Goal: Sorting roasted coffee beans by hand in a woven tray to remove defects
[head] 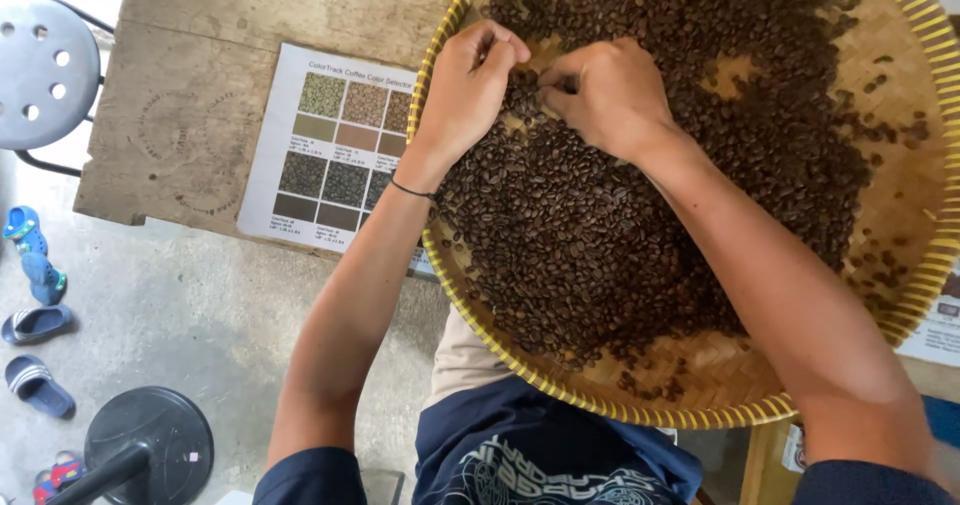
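Both hands, left (468,85) and right (605,95), rest curled in the beans (620,215) heaped on the woven tray (905,180), fingers pinching at single ones: small, hard, light, likely rolling, best nipped by fingertips.

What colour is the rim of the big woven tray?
Yellow with thin dark stripes, on the tray rim; the head view shows it.
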